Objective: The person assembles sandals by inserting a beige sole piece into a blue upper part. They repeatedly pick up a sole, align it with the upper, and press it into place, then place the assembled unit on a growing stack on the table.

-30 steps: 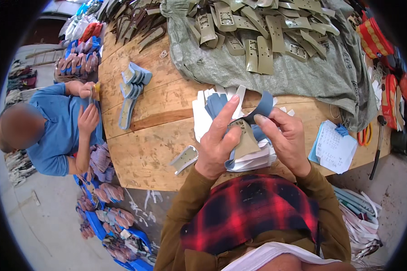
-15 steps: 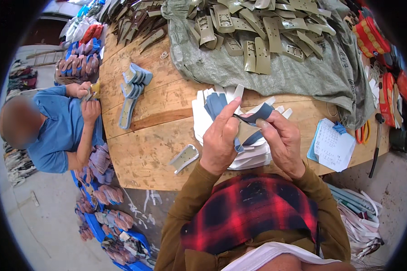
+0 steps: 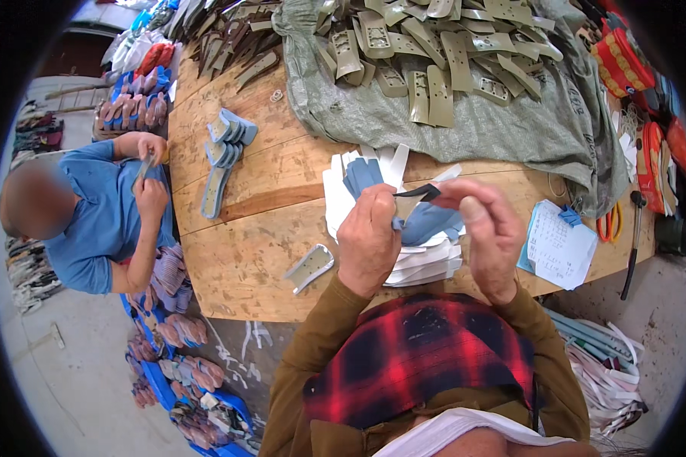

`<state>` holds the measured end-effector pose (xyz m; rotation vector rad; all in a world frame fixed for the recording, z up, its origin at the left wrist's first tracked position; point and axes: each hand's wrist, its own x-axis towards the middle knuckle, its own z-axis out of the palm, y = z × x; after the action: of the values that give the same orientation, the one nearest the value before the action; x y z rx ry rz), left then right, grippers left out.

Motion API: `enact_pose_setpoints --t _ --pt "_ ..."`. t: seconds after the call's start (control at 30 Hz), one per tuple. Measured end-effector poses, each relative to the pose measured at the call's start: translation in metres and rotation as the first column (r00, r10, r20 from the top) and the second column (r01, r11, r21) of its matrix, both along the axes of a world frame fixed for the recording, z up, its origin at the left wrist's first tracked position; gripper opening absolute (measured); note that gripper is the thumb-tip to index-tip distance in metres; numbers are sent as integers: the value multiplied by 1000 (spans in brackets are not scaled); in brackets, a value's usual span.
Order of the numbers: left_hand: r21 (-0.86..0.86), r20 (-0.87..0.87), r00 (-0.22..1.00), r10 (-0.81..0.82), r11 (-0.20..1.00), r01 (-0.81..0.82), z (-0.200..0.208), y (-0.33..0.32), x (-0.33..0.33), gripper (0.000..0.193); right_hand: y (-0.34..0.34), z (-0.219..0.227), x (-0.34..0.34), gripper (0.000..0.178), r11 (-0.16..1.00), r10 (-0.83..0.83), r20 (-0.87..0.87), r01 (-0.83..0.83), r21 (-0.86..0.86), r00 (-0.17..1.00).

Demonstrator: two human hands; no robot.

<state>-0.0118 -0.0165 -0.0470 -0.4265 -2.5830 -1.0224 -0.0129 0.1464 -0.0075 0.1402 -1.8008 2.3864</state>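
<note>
Over the middle of the table, my left hand (image 3: 368, 242) is closed on a small curved tan piece (image 3: 408, 207), mostly hidden by the fingers. A dark strip (image 3: 421, 193) sticks out from its upper edge toward the right. My right hand (image 3: 489, 238) is just right of it, thumb and fingers apart, the fingertips close to the strip's end; whether they touch cannot be made out. Below both hands lie a stack of white strips (image 3: 423, 268) and several blue strips (image 3: 363, 177). A curved piece with a white edge (image 3: 310, 268) rests left of my left hand.
Olive curved pieces (image 3: 427, 87) are heaped on a grey-green woven sack (image 3: 343, 114) at the back. Blue-edged pieces (image 3: 225, 156) stand stacked at left. A person in a blue shirt (image 3: 103, 213) works there. Paper (image 3: 564, 247) and orange-handled scissors (image 3: 610, 223) lie right.
My right hand has let go of the blue strip and moved slightly right, its fingers opening. The blue strip now lies lower, over the white stack. My left hand keeps its hold.
</note>
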Motion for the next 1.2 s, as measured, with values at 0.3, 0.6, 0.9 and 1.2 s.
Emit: enact_pose_setpoints --t 0.3,0.6,0.9,1.2 --pt "459 525 795 -303 888 35 32 1 4 35 22 -22 -38 12 845 534 201 -530 -76 821" --pt "469 630 644 -433 874 129 34 -6 9 38 11 -28 -49 17 957 248 291 -187 -220 924" --pt "494 643 689 -335 868 -39 23 -17 14 34 9 -30 -28 16 904 383 280 -420 82 880" --pt "60 428 813 394 886 -461 -16 -152 20 35 22 -48 -12 27 596 396 -162 -119 794 904"
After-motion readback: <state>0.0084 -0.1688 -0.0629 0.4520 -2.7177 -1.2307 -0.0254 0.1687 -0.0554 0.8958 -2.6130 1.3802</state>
